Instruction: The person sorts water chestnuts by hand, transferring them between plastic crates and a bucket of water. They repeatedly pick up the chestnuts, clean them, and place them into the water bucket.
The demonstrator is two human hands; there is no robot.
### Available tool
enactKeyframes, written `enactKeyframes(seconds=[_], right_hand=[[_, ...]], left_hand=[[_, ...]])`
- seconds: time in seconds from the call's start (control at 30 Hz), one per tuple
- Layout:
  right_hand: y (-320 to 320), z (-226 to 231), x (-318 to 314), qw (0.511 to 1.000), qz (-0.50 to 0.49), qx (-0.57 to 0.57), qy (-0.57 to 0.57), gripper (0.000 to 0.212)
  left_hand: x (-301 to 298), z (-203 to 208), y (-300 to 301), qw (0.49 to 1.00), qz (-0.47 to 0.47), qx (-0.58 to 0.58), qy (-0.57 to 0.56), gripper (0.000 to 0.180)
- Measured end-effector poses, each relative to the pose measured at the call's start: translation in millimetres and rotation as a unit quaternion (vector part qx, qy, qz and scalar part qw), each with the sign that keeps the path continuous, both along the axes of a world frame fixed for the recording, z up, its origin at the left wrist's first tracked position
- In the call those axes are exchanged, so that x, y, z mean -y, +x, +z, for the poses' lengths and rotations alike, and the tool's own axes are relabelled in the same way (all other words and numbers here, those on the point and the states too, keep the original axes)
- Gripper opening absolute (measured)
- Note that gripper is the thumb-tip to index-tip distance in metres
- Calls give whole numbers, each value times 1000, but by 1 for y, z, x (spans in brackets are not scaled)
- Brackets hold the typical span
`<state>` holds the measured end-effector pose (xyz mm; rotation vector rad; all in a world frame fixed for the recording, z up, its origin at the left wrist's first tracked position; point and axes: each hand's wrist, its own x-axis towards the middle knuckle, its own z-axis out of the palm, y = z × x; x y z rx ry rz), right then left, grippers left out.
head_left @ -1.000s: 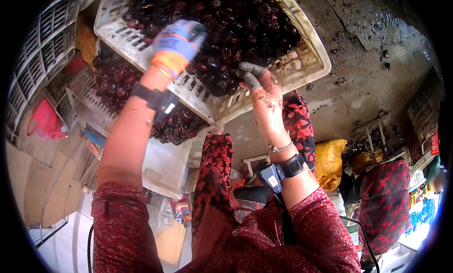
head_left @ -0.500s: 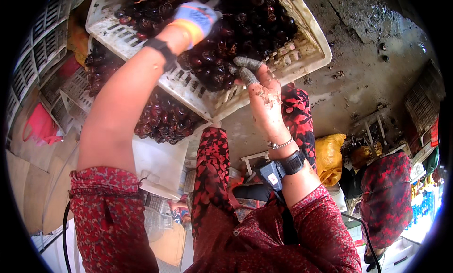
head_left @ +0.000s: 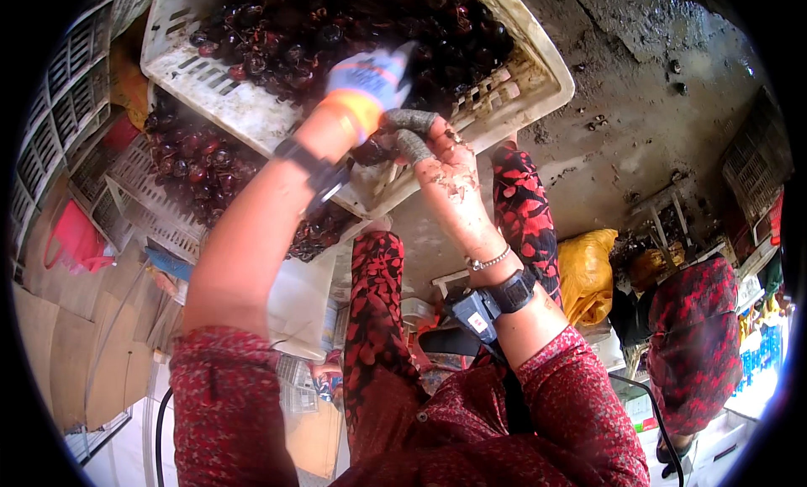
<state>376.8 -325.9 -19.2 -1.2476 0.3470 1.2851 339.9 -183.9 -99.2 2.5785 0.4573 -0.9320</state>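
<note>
A white slotted plastic crate [head_left: 551, 75], stained with mud, holds a heap of glossy dark red-brown round bulbs [head_left: 332, 37]. My left hand [head_left: 366, 79], in a pale blue glove with an orange cuff, is over the heap; its fingers are smeared by motion. Close beside its cuff, at the crate's near corner, is my right hand [head_left: 445, 155]. Grey covers sheathe its thumb and a finger, which curl toward each other, and bits of mud stick to its skin. Whatever lies between those fingertips is partly hidden by my left wrist.
More bulbs [head_left: 197, 163] lie lower down, left of the crate. Stacked crates [head_left: 71, 75] line the left side, near a pink bag [head_left: 77, 235]. Wet, muddy floor [head_left: 622, 142] stretches to the right. A yellow sack [head_left: 587, 272] and another person [head_left: 693, 344] are at the right.
My left hand has come nearer, its wrist now close to my right fingers. My right hand has shifted slightly left, its fingers more curled. The view has moved slightly.
</note>
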Motion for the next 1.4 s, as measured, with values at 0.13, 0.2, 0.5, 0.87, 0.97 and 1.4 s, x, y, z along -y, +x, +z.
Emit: enactKeyframes(seconds=[0.13, 0.2, 0.5, 0.87, 0.97, 1.4], right_hand=[[-9, -3, 2, 997, -75, -3, -29, 16], [-7, -5, 8, 998, -27, 38, -32, 18], [-17, -9, 6, 999, 32, -31, 24, 29], [-1, -1, 20, 980, -114, 161, -1, 31], [-5, -7, 23, 980, -133, 145, -3, 31], [-10, -16, 9, 986, -163, 22, 35, 41]], left_hand=[[8, -31, 29, 996, -8, -82, -36, 58], [11, -30, 42, 990, 14, -132, -41, 57], [-34, 10, -37, 944, 270, 40, -186, 33], [37, -4, 38, 989, 7, -18, -150, 47], [45, 4, 52, 976, -9, -138, -166, 47], [5, 31, -7, 748, 475, 134, -444, 30]])
